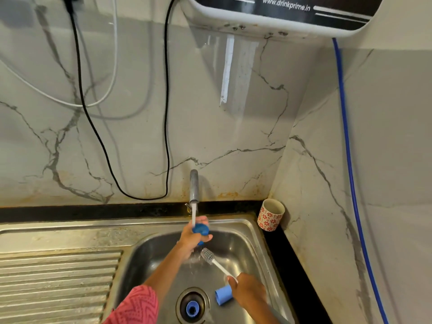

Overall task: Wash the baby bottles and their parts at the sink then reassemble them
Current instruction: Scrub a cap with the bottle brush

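Note:
My left hand (192, 237) grips a blue bottle part (200, 229) under the water running from the tap (194, 188). My right hand (248, 291) holds the white handle of a grey bottle brush (207, 255), whose bristle head points up toward the left hand without touching the blue part. A blue cap (222, 295) lies on its side on the sink floor by my right hand. A blue ring (192, 308) sits in the drain. All of this is over the steel sink (243, 232).
A ribbed draining board (56, 284) lies left of the basin. A patterned red-and-white cup (270, 215) stands at the back right corner on the black counter. Cables (166, 108) hang on the marble wall; a water purifier (285, 12) is mounted above.

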